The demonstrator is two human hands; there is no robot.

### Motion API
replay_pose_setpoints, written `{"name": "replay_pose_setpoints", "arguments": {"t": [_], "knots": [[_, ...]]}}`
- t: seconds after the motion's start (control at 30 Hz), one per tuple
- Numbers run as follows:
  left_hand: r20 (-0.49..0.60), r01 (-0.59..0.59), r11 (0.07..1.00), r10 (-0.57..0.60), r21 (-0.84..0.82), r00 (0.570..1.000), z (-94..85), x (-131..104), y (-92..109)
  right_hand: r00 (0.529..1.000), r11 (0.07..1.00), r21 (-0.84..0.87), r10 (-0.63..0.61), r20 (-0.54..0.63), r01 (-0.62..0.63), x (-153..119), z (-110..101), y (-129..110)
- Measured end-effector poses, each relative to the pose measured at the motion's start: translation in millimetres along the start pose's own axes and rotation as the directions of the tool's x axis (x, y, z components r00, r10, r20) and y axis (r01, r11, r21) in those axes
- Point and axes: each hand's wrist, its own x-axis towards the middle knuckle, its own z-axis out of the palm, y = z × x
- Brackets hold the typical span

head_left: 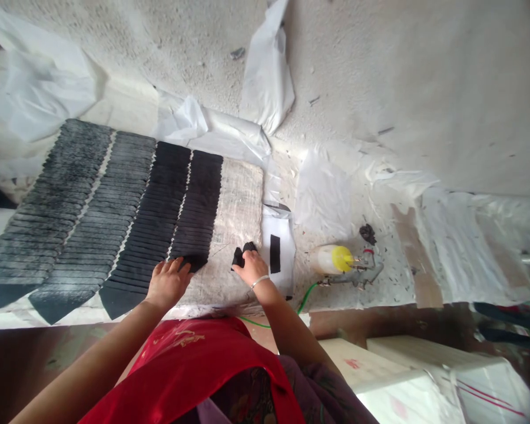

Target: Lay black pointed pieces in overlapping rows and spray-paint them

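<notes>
Palm down, left hand (170, 285) is resting its loosely open grip on strips (198, 203); right hand (251, 270), reaching forward, is holding black pieces (238, 258) in a curled grip.

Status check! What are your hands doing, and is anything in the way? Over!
Left hand at near end of rightmost row. Right hand gripping black material. Nothing blocking seen; spray gun off right, touching neither hand.

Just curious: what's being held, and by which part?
The right hand holds black pieces, apparently by their near side; the left hand touches a layered row.
</notes>
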Motion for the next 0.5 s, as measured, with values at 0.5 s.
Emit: {"name": "replay_pose_setpoints", "arguments": {"t": [0.5], "knots": [[0.058, -0.175, 0.917, 0.209, -0.359, 0.976, 17.5, -10.0, 52.2, 0.912, 0.892, -0.188, -0.401, 0.087, 0.411, 43.6, -19.7, -5.3]]}}
